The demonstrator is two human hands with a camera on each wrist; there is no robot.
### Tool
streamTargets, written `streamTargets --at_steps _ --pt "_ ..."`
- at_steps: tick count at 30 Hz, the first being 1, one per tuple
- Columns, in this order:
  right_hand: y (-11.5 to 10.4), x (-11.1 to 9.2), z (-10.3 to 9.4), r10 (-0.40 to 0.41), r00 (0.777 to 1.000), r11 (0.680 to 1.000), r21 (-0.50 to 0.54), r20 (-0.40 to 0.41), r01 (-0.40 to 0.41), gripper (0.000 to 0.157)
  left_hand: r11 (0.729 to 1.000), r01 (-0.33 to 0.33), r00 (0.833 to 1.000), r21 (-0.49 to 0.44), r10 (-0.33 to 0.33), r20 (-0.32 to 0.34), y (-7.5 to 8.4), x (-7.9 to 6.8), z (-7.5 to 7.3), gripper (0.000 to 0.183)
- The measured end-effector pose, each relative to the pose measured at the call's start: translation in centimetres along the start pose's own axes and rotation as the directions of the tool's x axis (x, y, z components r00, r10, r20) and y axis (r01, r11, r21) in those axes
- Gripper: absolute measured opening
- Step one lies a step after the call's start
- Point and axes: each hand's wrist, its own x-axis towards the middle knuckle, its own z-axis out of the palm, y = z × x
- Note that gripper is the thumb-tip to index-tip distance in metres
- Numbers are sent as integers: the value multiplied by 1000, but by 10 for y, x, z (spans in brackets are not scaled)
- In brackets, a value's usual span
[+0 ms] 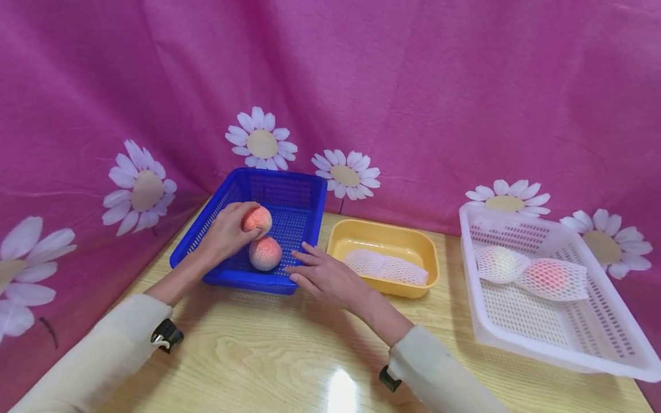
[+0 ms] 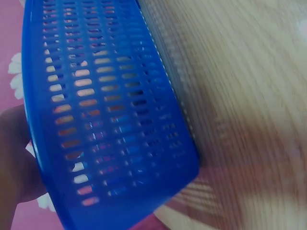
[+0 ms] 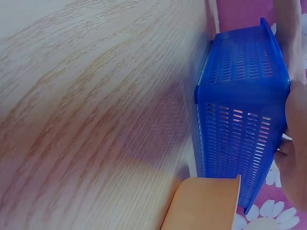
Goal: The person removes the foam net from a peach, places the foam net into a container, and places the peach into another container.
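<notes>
In the head view, my left hand (image 1: 225, 234) reaches into the blue basket (image 1: 253, 281) and grips a pink-orange peach (image 1: 260, 218) between thumb and fingers. A second peach (image 1: 265, 254), pink on top and paler below, lies in the basket just in front of it. Over the basket's right front corner, my right hand (image 1: 333, 278) spreads its fingers and holds nothing. From the left wrist, the basket's slotted wall (image 2: 110, 105) hides the peaches almost wholly, with part of the left hand (image 2: 17, 158) beyond the rim. The right hand (image 3: 297, 134) shows beside the rim in the right wrist view.
Right of the blue basket stands a yellow tray (image 1: 434, 269) with white foam net sleeves (image 1: 384, 267) in it. A white basket (image 1: 547, 353) at the right holds two fruits in foam nets (image 1: 552, 278). A pink flowered cloth (image 1: 413, 115) hangs behind the wooden table (image 1: 248, 350).
</notes>
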Motion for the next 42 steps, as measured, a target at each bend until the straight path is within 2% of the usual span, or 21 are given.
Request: streamTargets --at_steps 6,14,21,25,33,42 --pt "-1 0 0 14 1000 1000 12 3 -14 36 999 37 999 25 -36 -19 -11 -2 -3 50" --pt "-3 1 0 28 999 1000 11 29 -28 37 995 67 997 73 -70 36 -17 -7 -3 47" --pt "-1 1 -1 24 1000 1000 5 18 -24 36 993 77 996 85 -80 39 -20 -6 -1 47" --pt "0 1 0 -7 1000 1000 -2 2 7 35 992 84 995 91 -89 55 -22 -7 0 47" --pt "-1 2 -1 -42 999 999 8 -12 42 34 981 137 978 139 -156 137 -26 -8 0 48" --pt "-2 1 -3 -29 999 1000 -6 12 30 35 978 123 968 171 -156 197 -29 -9 2 50"
